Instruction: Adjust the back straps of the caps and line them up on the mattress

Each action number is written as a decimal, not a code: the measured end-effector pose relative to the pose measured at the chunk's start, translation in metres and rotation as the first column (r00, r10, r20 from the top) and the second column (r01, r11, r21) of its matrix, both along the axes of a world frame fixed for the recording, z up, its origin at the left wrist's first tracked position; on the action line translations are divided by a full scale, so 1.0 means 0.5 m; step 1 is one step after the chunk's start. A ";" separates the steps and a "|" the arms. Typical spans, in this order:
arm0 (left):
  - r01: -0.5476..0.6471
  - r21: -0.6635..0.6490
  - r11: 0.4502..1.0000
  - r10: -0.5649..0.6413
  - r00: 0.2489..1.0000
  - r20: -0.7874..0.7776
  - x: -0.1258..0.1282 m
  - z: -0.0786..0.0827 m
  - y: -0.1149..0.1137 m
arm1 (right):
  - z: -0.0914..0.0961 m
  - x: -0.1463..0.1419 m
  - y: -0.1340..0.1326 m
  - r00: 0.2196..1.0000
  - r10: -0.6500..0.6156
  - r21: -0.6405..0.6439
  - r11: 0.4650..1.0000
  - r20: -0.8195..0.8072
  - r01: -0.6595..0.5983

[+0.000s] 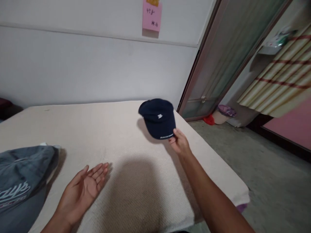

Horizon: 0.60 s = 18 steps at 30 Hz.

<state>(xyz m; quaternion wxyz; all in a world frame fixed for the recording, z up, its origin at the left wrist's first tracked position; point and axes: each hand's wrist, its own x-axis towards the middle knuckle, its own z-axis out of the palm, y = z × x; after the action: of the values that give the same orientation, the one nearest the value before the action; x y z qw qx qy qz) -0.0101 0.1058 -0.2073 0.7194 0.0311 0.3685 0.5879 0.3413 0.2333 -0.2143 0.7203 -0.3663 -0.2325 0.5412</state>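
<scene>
A navy blue cap (157, 118) with small white lettering hovers just above the far right part of a table covered in a cream textured cloth (136, 181). My right hand (179, 141) pinches the cap's brim at its near right corner. My left hand (85, 189) lies palm up over the cloth at the near left, fingers stretched out and holding nothing. Beside it, at the left edge, rests a grey-blue cap (20, 181) with pale lettering.
The white wall (85, 68) runs behind the table, with a pink note (152, 14) stuck to it. On the right are a framed glass door (225, 55), a striped curtain (279, 77), a bare concrete floor (267, 174) and small items (220, 116) by the doorway.
</scene>
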 end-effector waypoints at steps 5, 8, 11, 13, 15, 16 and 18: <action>0.074 0.013 0.997 -0.074 0.997 -0.005 -0.006 -0.005 -0.001 | -0.037 0.131 0.095 0.958 -0.281 -0.123 0.950 0.059 0.287; 0.093 0.024 0.995 -0.093 0.996 -0.001 -0.012 -0.010 -0.003 | -0.084 0.180 0.109 0.912 -0.387 -0.211 0.888 0.140 0.409; 0.079 0.005 0.997 -0.079 0.997 -0.011 -0.016 -0.008 -0.004 | -0.113 0.197 0.112 0.871 -0.435 -0.237 0.843 0.228 0.483; 0.060 -0.017 0.998 -0.061 0.998 -0.023 -0.019 -0.004 -0.004 | -0.118 0.192 0.106 0.846 -0.446 -0.218 0.830 0.293 0.513; 0.046 -0.033 0.998 -0.047 0.998 -0.037 -0.022 0.000 -0.005 | -0.118 0.174 0.089 0.823 -0.435 -0.186 0.832 0.365 0.523; 0.041 -0.033 0.999 -0.042 0.998 -0.041 -0.025 0.002 -0.006 | -0.118 0.162 0.077 0.811 -0.423 -0.169 0.837 0.404 0.521; 0.037 -0.020 0.999 -0.038 0.999 -0.038 -0.031 0.006 -0.009 | -0.118 0.137 0.049 0.785 -0.391 -0.138 0.850 0.479 0.508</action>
<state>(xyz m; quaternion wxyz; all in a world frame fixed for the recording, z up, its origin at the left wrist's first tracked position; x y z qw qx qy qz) -0.0254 0.1013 -0.2043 0.7233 0.0424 0.3872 0.5702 0.4095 0.2580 -0.2732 0.7044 -0.6133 -0.2191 0.2822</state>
